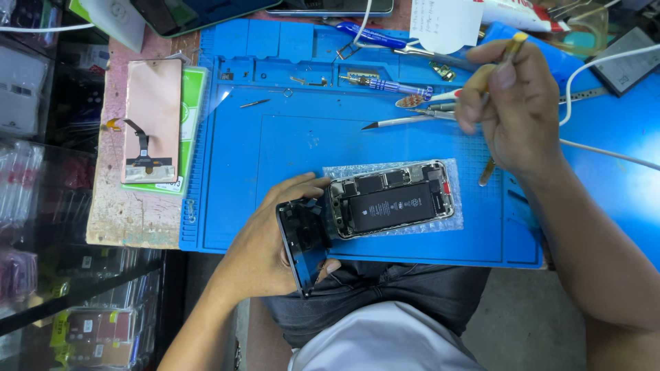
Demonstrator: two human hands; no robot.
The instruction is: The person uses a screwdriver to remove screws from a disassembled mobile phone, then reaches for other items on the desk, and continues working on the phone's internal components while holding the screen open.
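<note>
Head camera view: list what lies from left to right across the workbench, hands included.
Spare phone screen with flex cable → left hand holding the lifted phone display → opened phone with black battery on bubble wrap → right hand gripping a slim yellow-tipped tool.

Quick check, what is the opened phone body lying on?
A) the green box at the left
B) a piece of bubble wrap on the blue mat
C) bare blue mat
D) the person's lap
B: the opened phone lies on a clear piece of bubble wrap spread on the blue mat, while the left hand holds the hinged-off screen beside it.
</note>
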